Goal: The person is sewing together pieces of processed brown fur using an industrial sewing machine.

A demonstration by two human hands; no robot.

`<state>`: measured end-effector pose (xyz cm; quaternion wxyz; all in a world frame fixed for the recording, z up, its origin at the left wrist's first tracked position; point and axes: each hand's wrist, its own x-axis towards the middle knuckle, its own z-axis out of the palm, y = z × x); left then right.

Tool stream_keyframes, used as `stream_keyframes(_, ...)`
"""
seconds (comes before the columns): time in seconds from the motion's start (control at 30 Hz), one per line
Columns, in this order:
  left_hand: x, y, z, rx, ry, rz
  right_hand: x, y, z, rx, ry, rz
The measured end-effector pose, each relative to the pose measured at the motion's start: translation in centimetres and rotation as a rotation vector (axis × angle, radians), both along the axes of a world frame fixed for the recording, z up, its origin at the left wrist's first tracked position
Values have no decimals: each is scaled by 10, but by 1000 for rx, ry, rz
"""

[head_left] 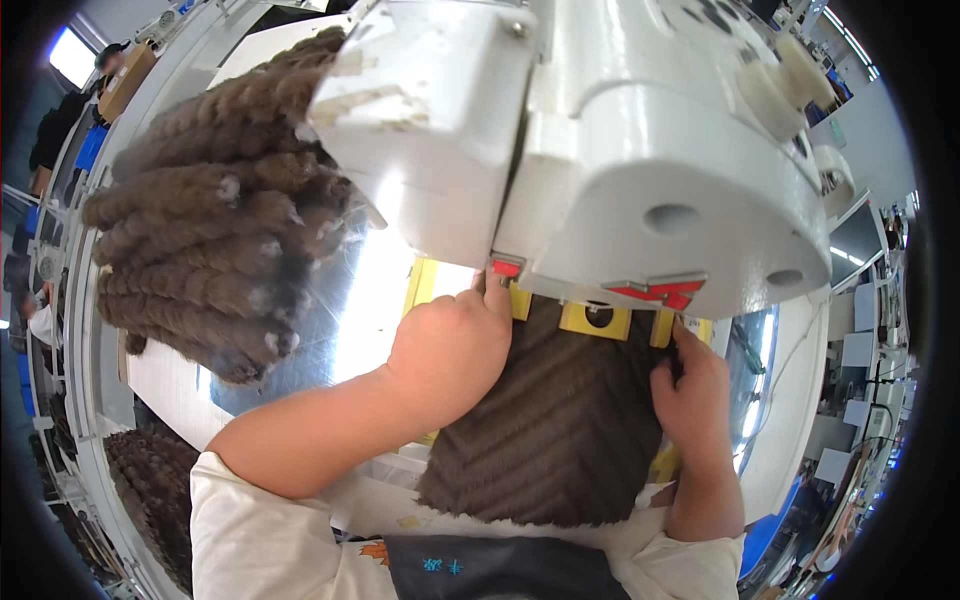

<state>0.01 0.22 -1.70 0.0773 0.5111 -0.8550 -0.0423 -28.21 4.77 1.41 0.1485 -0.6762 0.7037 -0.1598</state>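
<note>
A dark brown fur panel with chevron ridges lies beneath a white machine fitted with yellow guards and red parts. My left hand is at the panel's upper left, curled, with a finger raised to the red piece under the machine head; what it holds, if anything, is hidden. At the panel's right edge, my right hand has thumb and forefinger apart, the forefinger reaching up to the right-hand yellow guard.
Long brown fur strips are piled at the left, with more fur lower down. The machine's white table curves round the right. A person and a cardboard box show at the far left.
</note>
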Motion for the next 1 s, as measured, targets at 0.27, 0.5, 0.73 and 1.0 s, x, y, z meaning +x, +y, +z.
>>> stream_keyframes(0.27,3,5,-6,-152,-72,-64,-1,2,-3,-50,21,29)
stream_keyframes(0.5,2,-3,-10,-120,-13,-70,-3,3,-1,-39,11,10)
stream_keyframes(0.73,2,-9,-16,-175,-65,-92,-7,0,-6,-51,78,52)
stream_keyframes(1.0,-1,-7,-13,-55,-75,0,-13,1,-5,-40,39,78)
